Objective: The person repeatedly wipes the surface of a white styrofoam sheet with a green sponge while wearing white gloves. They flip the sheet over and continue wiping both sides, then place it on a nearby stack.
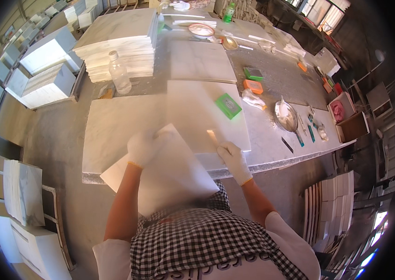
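Both of my hands wear white work gloves with yellow cuffs. My left hand (143, 147) lies over a white marble tile (174, 168), which sits turned at an angle and overhangs the table's front edge toward my apron. Blur and the tile's glare hide its fingers. To the right, my right hand (234, 161) is closed on a small pale strip with a light orange tint (212, 136), held just right of that tile. Under and beyond it lies another flat marble tile (192, 121), with a green rectangular block (228, 106) on top.
A tall stack of tiles (118, 42) and a clear plastic bottle (120, 74) stand at the back left. On the right lie an orange block (253, 86), a pan of white paste (286, 115) and several small tools (310, 130). Slab stacks (48, 84) stand beyond the table.
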### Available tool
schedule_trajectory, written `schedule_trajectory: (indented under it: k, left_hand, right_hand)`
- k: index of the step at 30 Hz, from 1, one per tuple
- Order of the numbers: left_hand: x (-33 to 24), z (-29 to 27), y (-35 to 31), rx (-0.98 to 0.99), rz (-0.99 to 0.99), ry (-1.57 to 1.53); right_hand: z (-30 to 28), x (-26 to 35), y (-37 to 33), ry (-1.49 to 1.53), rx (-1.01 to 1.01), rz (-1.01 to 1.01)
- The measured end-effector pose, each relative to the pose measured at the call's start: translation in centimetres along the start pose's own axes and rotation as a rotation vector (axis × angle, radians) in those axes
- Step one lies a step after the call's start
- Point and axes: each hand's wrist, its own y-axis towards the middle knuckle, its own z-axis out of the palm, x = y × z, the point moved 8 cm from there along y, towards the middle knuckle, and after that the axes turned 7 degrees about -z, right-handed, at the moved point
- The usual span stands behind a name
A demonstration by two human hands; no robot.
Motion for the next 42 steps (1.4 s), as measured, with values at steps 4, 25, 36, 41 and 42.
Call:
schedule_trajectory:
  k: [4, 25, 36, 41, 42]
  left_hand:
    - [-0.2, -0.1, 0.0, 0.025, -0.026, -0.012]
    - [0.4, 0.1, 0.2, 0.043, -0.037, 0.023]
    - [0.4, 0.2, 0.0, 0.087, -0.081, 0.017]
    - [0.2, -0.1, 0.1, 0.074, -0.077, 0.036]
    - [0.0, -0.3, 0.0, 0.066, -0.058, 0.015]
  right_hand:
    - [1.0, 2.1, -0.2, 0.227, -0.029, 0.088]
    - [10.1, 6.1, 11.2, 0.560, 0.300, -0.071]
    - [11.3, 5.7, 10.0, 0.200, 0.397, -0.109]
    - [10.5, 4.1, 13.2, 0.595, 0.048, -0.125]
    - [10.0, 3.0, 13.2, 0.639, -0.001, -0.038]
